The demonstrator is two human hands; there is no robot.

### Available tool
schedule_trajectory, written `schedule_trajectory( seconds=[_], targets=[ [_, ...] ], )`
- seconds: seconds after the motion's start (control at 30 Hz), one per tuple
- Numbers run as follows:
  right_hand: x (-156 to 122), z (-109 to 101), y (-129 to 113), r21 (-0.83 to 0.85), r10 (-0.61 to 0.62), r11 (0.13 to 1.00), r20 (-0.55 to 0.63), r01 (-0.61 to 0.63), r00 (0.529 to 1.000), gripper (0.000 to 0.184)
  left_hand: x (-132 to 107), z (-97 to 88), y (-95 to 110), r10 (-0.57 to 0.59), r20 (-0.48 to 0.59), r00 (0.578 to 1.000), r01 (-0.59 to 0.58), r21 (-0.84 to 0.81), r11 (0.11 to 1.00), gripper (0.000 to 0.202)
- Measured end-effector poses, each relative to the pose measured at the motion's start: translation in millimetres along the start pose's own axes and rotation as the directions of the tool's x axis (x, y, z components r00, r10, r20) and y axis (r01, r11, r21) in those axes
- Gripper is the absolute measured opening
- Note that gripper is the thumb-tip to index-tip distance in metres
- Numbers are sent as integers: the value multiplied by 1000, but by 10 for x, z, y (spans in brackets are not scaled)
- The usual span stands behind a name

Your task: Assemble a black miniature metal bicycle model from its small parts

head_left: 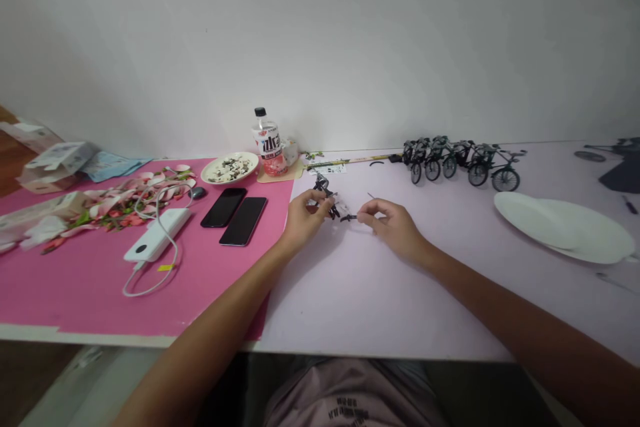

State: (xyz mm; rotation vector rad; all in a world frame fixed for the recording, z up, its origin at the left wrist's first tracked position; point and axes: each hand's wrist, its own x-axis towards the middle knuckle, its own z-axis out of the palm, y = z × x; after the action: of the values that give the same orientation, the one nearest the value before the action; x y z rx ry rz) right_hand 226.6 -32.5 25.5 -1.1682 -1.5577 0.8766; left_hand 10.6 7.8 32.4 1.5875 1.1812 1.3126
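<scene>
My left hand (303,220) is closed around a small dark model part (332,207), perhaps a piece of a miniature bicycle. A small black piece (349,217) is pinched between the thumb and fingers of my right hand (393,227). Its tip points toward the part in my left hand; I cannot tell whether the two touch. Something clear or whitish lies just behind them, too small to name. Beyond my right hand, several assembled miniature bicycles (506,179) stand in a row near the wall.
On the pink left side lie two phones (244,221), a white power bank (157,235) with its cable, and scattered petals (133,195). A drink bottle (270,147) stands behind a bowl (207,177) of small bits. White oval plates (595,230) sit at the right.
</scene>
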Motion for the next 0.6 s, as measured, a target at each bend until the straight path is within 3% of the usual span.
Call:
schedule_trajectory(
  seconds=[0.13, 0.27, 0.6],
  targets=[
    [16, -3, 34, 136, -2, 991, -64, 11, 998, 38, -16, 1, -1, -18, 56, 998, 16, 40, 999, 39],
    [0, 3, 18, 129, -37, 991, -83, 47, 996, 35, -41, 13, 12, -14, 105, 994, 8, 54, 998, 37],
    [-46, 63, 28, 89, -5, 996, 18, 3, 1000, 32, -100, 72, 2, -27, 153, 988, 20, 46, 999, 34]
  ],
)
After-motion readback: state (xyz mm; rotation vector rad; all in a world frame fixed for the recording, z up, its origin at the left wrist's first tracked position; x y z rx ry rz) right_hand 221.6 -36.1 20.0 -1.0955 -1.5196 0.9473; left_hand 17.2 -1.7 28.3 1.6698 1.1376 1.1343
